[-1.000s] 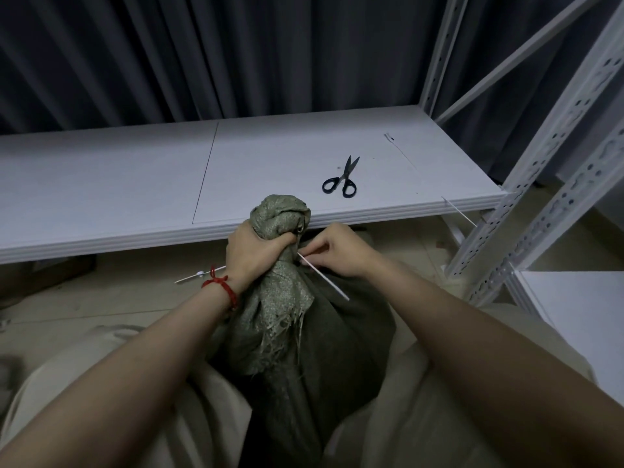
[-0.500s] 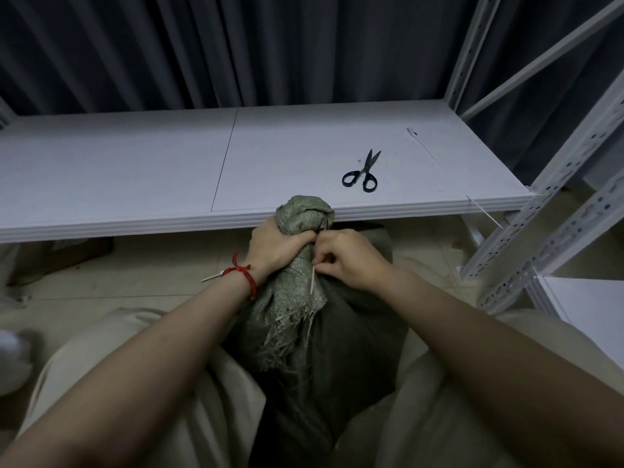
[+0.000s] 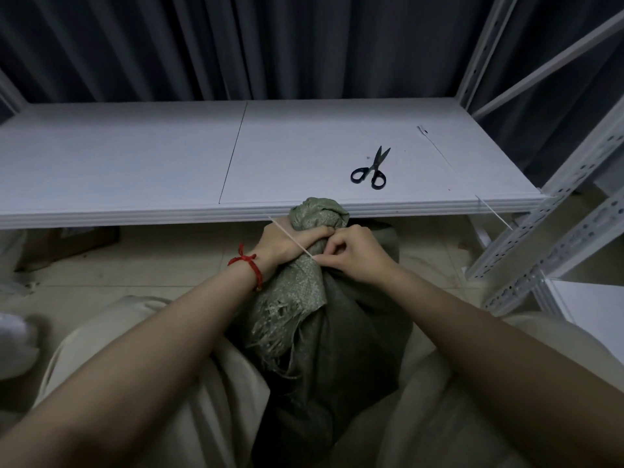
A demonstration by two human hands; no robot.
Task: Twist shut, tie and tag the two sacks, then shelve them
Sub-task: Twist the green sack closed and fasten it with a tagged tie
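Green woven sack (image 3: 324, 332) upright, neck twisted, white tie (image 3: 290, 236) across.

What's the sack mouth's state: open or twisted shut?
Twisted shut, hand-held. The left hand grips the bunched neck of the sack; the right hand pinches a white tie against it. Cannot tell whether the tie is fastened.

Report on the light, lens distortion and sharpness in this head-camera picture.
Head view: dim, even light, no glare or hard shadows; the white shelf board is brightest, the green sack darkens lower down. Wide-angle distortion bows the board's front edge and stretches the forearms. Sharp on the scissors, the left hand gripping the sack and the right hand pinching the zip tie.
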